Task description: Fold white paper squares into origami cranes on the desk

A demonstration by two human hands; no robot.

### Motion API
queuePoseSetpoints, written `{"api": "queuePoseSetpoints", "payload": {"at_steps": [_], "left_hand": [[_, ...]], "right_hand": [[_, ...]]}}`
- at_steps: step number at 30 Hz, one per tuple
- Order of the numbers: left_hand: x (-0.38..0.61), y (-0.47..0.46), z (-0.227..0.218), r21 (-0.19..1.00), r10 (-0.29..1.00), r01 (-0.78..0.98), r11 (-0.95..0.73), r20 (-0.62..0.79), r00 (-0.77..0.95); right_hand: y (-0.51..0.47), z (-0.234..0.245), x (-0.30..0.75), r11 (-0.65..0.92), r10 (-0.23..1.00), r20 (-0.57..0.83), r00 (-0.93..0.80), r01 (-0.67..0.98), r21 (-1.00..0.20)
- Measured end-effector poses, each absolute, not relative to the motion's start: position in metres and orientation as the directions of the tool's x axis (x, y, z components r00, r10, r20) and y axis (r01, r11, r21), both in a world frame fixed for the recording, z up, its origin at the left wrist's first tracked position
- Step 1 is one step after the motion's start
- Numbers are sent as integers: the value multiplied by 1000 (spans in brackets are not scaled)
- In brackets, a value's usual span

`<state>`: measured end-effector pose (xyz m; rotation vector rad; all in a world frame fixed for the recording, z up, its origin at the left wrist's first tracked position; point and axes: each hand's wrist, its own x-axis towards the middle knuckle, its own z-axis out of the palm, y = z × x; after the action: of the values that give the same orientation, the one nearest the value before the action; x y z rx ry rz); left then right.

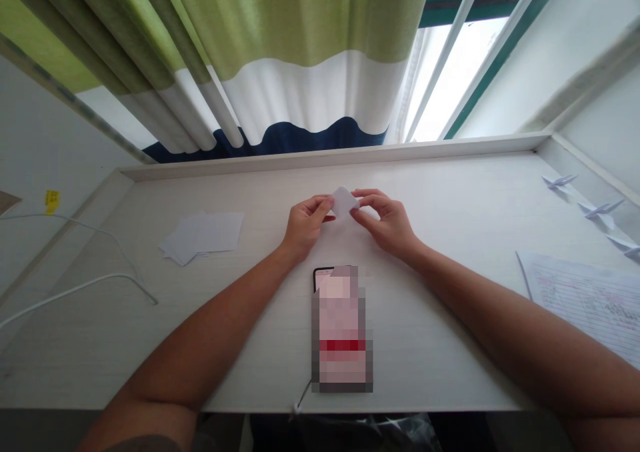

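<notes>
Over the middle of the white desk [270,319], a small folded piece of white paper [344,201] is raised between both hands. My left hand [307,225] pinches its left corner between thumb and fingers. On the opposite side, my right hand [386,222] grips the right corner with thumb and fingertips. Nearer to me lies a phone [342,332], its screen blurred out. Left of my hands, several flat white paper sheets [205,235] overlap in a loose pile.
Several folded paper shapes [600,209] line the right edge. Below them lies a lined, written-on sheet [590,299]. White cables [100,279] cross the desk's left side; one has a yellow tag [52,202]. A raised ledge [340,157] runs along the back beneath the curtain [310,32].
</notes>
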<state>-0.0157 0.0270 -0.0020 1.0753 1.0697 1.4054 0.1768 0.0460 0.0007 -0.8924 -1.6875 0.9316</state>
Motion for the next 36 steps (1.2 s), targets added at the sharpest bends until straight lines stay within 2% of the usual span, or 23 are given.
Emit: {"api": "queuePoseSetpoints", "payload": {"at_steps": [3,6,10,18,21,25,36], "left_hand": [[-17,29,-1,967,992,-253,-20,-12,-125],[-16,30,0,948,988,-316,32,-77,-131],[-13,26,2,940,992,-339,47,-85,-97],[-10,23,5,944,996,-328,46,-70,-60],[-9,22,5,936,994,-348,57,-84,-64],[-7,21,4,932,994,-360,47,-78,-72],[-6,20,-1,948,997,-316,-32,8,-75]], "right_hand": [[47,1,178,492,867,454,-204,219,-842],[45,0,178,584,812,539,-224,297,-756],[41,-1,177,688,721,647,-247,366,-627],[40,2,179,697,672,712,-203,497,-516],[40,0,179,694,632,751,-192,571,-438],[37,-2,177,695,606,753,-256,630,-346],[32,-3,172,702,621,724,-300,623,-344]]}}
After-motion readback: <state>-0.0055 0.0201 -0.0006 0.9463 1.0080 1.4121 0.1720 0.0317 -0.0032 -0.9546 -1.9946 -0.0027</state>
